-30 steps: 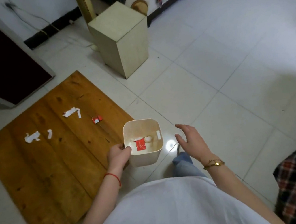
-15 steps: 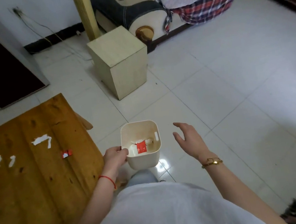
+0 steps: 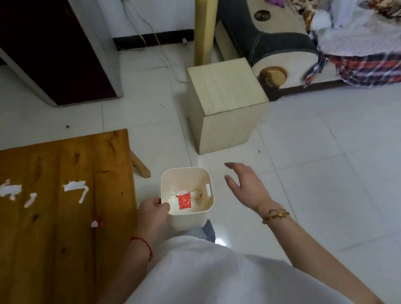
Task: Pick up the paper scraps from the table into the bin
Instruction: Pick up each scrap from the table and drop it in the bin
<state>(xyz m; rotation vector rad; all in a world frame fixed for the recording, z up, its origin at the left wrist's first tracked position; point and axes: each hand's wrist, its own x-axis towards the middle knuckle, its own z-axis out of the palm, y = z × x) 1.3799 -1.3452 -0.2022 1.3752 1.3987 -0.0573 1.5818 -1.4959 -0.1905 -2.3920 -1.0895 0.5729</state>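
My left hand (image 3: 153, 215) grips the left rim of a small cream bin (image 3: 205, 177), held off the right edge of the low wooden table (image 3: 60, 250). Inside the bin lie a red scrap (image 3: 184, 201) and some white scraps. My right hand (image 3: 247, 186) hovers open to the right of the bin, touching nothing. On the table lie white paper scraps (image 3: 9, 190), (image 3: 30, 200), (image 3: 77, 189) and a small red-and-white scrap (image 3: 97, 223).
A pale wooden box (image 3: 226, 106) stands on the tiled floor beyond the bin. Behind it are a tall yellow column (image 3: 204, 18) and a sofa (image 3: 281, 35) piled with cloths. A dark cabinet (image 3: 35, 46) stands at the back left.
The view has swung to the right and up, so the table slid to the left. The bin stays in my left hand beside the table's edge; my right hand stays open.
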